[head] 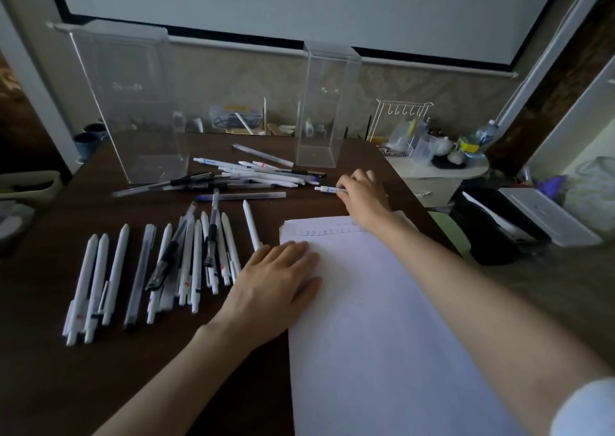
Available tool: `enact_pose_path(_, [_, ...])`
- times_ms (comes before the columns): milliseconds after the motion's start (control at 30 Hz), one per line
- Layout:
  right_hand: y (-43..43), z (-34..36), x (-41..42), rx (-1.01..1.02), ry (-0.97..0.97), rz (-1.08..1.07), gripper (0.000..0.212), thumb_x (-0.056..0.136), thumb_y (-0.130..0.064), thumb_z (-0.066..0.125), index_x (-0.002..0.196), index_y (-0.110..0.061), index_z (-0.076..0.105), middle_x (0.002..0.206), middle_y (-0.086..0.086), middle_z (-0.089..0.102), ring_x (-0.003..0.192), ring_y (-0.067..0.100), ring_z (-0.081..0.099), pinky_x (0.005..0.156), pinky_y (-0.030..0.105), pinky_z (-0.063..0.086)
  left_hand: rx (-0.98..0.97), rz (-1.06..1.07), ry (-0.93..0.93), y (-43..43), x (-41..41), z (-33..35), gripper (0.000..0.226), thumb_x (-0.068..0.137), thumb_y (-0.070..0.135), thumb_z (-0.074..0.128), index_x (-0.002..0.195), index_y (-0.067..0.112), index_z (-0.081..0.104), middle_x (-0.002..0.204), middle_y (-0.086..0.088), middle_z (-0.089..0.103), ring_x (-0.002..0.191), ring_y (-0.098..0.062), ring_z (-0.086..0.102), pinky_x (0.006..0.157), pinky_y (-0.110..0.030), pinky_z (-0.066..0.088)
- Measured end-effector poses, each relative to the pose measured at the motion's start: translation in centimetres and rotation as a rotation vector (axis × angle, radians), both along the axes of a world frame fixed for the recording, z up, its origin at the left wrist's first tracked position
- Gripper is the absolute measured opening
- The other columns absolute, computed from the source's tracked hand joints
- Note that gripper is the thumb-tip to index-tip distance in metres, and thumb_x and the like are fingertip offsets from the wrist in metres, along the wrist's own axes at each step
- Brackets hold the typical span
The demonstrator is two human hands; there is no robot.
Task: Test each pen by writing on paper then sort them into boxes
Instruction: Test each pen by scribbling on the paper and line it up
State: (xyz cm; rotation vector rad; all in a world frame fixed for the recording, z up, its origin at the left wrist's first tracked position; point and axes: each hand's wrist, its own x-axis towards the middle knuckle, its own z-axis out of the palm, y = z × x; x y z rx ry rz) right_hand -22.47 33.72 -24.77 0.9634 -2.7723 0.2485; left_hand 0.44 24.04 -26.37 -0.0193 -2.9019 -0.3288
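One dark wood-grain table (66, 385) sits under both my hands. One smooth white paper (382, 335) carries a faint scribbled line at its far edge, and my left hand (273, 286) lies flat on its left edge, fingers straight. Two clear, tall plastic boxes stand beyond my fingers, the wide box (133, 102) left of the narrow box (329, 102). There are two lots of slim pens, too overlapped to count: a row (159, 269) left of my left fingers and a heap (253, 176) beyond them. My right hand (362, 192) pinches one white pen (327, 189), blue-labelled, just past the paper.
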Motion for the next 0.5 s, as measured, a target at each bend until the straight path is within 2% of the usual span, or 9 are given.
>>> enact_pose_path(167, [1.1,0.8,0.9,-0.018,0.11,0.154,0.015,0.1,-0.015,0.039,0.108,-0.007,0.05,0.101,0.012,0.055,0.09,0.033,0.052,0.074,0.035,0.032,-0.01,0.005,0.01,0.0,0.0,-0.1,0.048,0.09,0.046,0.033,0.119,0.02,0.061,0.127,-0.003,0.059,0.117,-0.022,0.055,0.097,-0.039,0.041])
enact_pose_path(233, [2.0,1.3,1.9,-0.058,0.196,0.161,0.017,0.099,-0.014,0.04,0.109,-0.009,0.052,0.097,0.012,0.054,0.089,0.033,0.052,0.074,0.037,0.031,-0.009,0.007,0.006,0.0,0.0,-0.2,0.048,0.091,0.046,0.033,0.12,0.02,0.061,0.128,-0.004,0.058,0.118,-0.023,0.054,0.098,-0.04,0.04])
enact_pose_path(300, [3.3,1.2,3.4,-0.078,0.272,0.137,0.032,0.097,-0.04,0.039,0.1,-0.013,0.056,0.09,0.01,0.056,0.085,0.03,0.051,0.073,0.037,0.031,-0.011,0.002,0.006,0.0,-0.1,-0.2,0.05,0.091,0.047,0.031,0.122,0.02,0.059,0.13,-0.004,0.057,0.12,-0.023,0.052,0.099,-0.041,0.039])
enact_pose_path(367, [4.4,0.5,5.2,-0.106,0.334,0.112,0.052,0.086,-0.064,0.036,0.079,-0.016,0.055,0.075,0.006,0.055,0.074,0.027,0.051,0.068,0.035,0.032,-0.019,-0.001,0.01,0.0,-0.1,-0.2,0.051,0.091,0.048,0.03,0.124,0.02,0.058,0.131,-0.004,0.056,0.121,-0.023,0.051,0.1,-0.04,0.038])
enact_pose_path(433, [5.2,-0.5,6.3,-0.155,0.365,0.124,0.053,0.082,-0.068,0.04,0.066,-0.018,0.048,0.065,0.003,0.051,0.068,0.026,0.048,0.065,0.033,0.028,-0.033,0.003,0.021,0.0,-0.1,-0.2,0.05,0.091,0.047,0.03,0.123,0.02,0.059,0.13,-0.004,0.057,0.12,-0.023,0.053,0.099,-0.04,0.039])
enact_pose_path(500, [5.4,-1.0,6.7,-0.185,0.358,0.14,0.048,0.083,-0.061,0.044,0.061,-0.018,0.046,0.061,0.002,0.049,0.066,0.024,0.046,0.064,0.033,0.023,-0.044,0.006,0.027,0.1,-0.1,-0.2,0.05,0.091,0.046,0.031,0.122,0.02,0.06,0.128,-0.004,0.058,0.118,-0.024,0.054,0.098,-0.04,0.04])
